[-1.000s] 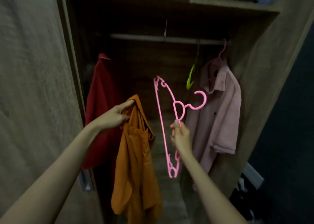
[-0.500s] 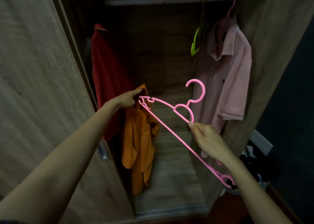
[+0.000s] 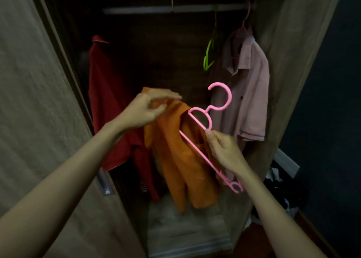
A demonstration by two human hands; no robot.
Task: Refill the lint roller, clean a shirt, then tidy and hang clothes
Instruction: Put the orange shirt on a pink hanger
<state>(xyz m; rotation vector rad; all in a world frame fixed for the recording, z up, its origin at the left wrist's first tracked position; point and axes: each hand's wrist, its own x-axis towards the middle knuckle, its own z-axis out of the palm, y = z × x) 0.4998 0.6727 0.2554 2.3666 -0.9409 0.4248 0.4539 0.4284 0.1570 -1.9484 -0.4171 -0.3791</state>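
An orange shirt (image 3: 175, 156) hangs in front of the open wardrobe, with one arm of a pink plastic hanger (image 3: 210, 132) pushed inside its collar. My right hand (image 3: 222, 150) pinches the hanger's lower bar near the neck; the hook points up and the free arm slants down to the right. My left hand (image 3: 145, 109) sits at the top of the shirt's collar, fingers curled on the fabric there, blurred by motion.
Inside the wardrobe a red shirt (image 3: 109, 105) hangs at the left and a pale pink shirt (image 3: 248, 85) at the right on the rail (image 3: 175, 9), beside an empty green hanger (image 3: 210, 54). The wardrobe door (image 3: 35, 121) stands left. Dark clutter (image 3: 279, 191) lies on the floor at the right.
The hanger's left arm has gone into the orange shirt's collar. My left hand shifted up over the top of the collar. The view tilted slightly upward.
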